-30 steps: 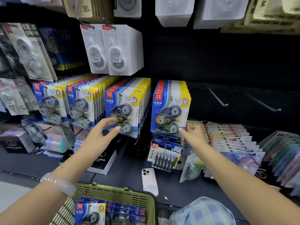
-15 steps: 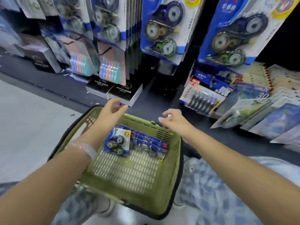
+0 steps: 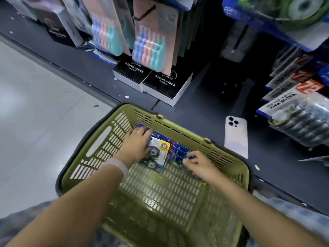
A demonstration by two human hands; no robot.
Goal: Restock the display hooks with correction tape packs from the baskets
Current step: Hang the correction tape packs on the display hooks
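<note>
Lying in a row along the far wall of a green basket [image 3: 99,148], near the middle of the frame, are the correction tape packs [image 3: 160,154], blue-backed cards overlapping one another. The front pack faces up, showing a yellow round sticker and dark tape wheels. The left hand [image 3: 137,145] rests on the left end of the row, fingers curled down over the packs and touching the front one; whether it has closed on a pack cannot be told. A pale bracelet [image 3: 118,166] circles that wrist. The right hand [image 3: 199,164] is at the right end of the row, fingertips bent and touching the packs' top edges, with no clear pinch visible. The rest of the basket floor is bare. Just beyond the basket's right corner, a white phone [image 3: 235,136] lies face down on the dark shelf [image 3: 204,107]. At upper centre stand two black alarm clock boxes [image 3: 153,79], with hanging pastel packs [image 3: 151,45] above them. A value pack [image 3: 299,113] sits at right. Pale floor [image 3: 35,113] fills the left.
</note>
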